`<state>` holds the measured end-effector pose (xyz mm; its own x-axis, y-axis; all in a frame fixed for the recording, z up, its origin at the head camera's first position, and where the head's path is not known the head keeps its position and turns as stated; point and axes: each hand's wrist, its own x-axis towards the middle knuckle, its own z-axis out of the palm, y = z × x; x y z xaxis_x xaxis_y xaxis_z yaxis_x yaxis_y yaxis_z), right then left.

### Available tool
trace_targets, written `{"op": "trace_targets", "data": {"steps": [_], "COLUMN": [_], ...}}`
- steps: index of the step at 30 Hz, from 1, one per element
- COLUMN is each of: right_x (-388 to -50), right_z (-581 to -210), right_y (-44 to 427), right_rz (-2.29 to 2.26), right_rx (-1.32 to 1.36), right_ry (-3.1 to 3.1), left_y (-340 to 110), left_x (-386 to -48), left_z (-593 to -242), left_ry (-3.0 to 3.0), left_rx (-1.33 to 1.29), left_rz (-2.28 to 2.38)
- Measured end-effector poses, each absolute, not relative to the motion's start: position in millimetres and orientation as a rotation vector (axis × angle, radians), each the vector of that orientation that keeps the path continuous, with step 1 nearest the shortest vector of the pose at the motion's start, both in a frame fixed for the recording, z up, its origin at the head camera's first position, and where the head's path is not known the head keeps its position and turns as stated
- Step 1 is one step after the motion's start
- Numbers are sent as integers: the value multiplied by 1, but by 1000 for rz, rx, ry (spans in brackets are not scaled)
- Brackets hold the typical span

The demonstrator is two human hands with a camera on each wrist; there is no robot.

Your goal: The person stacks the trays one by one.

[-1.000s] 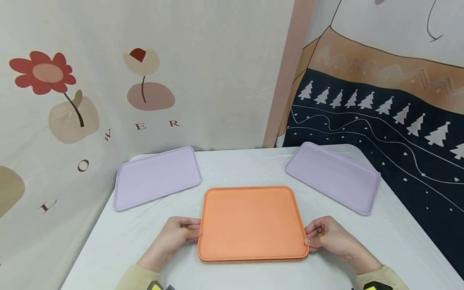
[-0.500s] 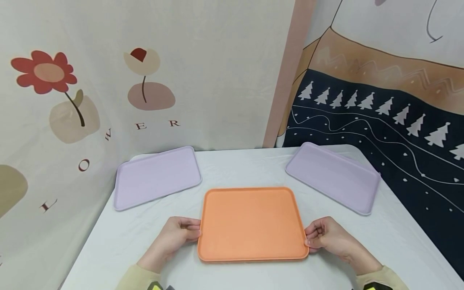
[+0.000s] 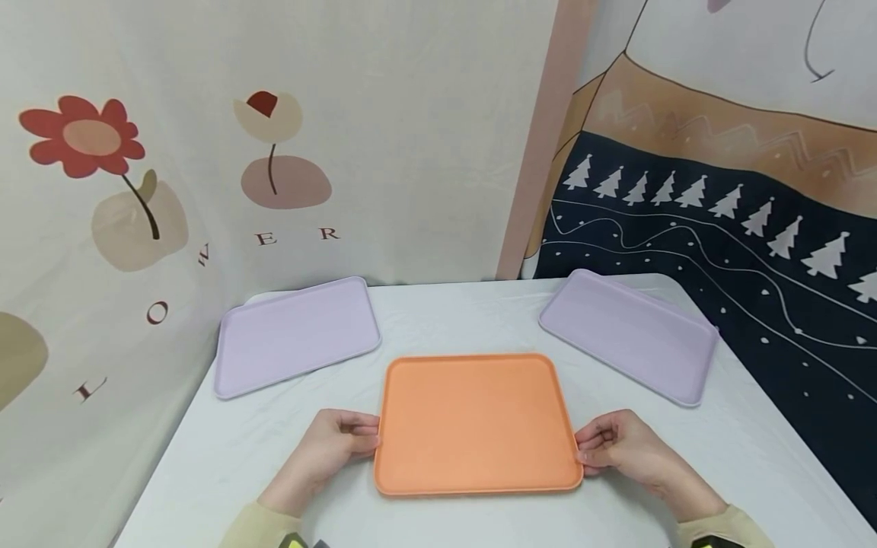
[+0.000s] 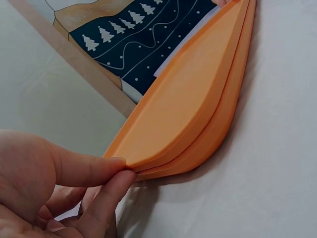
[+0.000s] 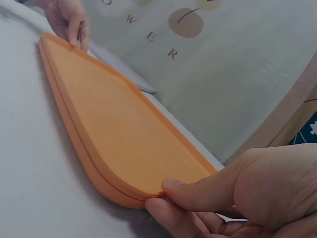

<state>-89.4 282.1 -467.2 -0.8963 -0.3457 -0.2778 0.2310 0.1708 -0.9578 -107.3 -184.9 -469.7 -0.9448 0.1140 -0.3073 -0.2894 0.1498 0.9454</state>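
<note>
Two orange trays lie stacked on the white table, the upper orange tray (image 3: 476,426) nested over a lower orange tray (image 4: 223,134) whose rim shows in both wrist views. At the stack's left edge my left hand (image 3: 332,447) pinches the upper rim between thumb and fingers, the thumb on top in the left wrist view. My right hand (image 3: 626,449) pinches the upper rim at the right edge, with its thumb over the rim and a finger beneath in the right wrist view.
Lilac trays (image 3: 298,335) lie at the back left, seemingly stacked slightly askew. At the back right is another lilac tray (image 3: 630,335), set at a slant. Printed cloth (image 3: 425,152) hangs behind the table (image 3: 459,316).
The far edge of the upper orange tray has dropped slightly, and less of the lower tray shows along the front. Both hands keep their hold, nearly still.
</note>
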Motion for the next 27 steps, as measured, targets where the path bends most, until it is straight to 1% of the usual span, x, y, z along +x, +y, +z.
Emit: {"op": "trace_targets", "data": {"steps": [10, 20, 27], "right_x": [-100, -120, -140], "right_z": [-452, -433, -418], "right_y": [288, 283, 273], "right_rz": [-1778, -1768, -1789], "right_rx": [-65, -29, -82], "right_ry": [2090, 2185, 2219], "left_y": [-193, -205, -220], "left_x": [-116, -131, -140], "left_z": [-455, -439, -427], "left_ry": [2185, 2167, 2190], "left_rx": [-214, -163, -156], "left_rz": [1883, 1945, 1957]}}
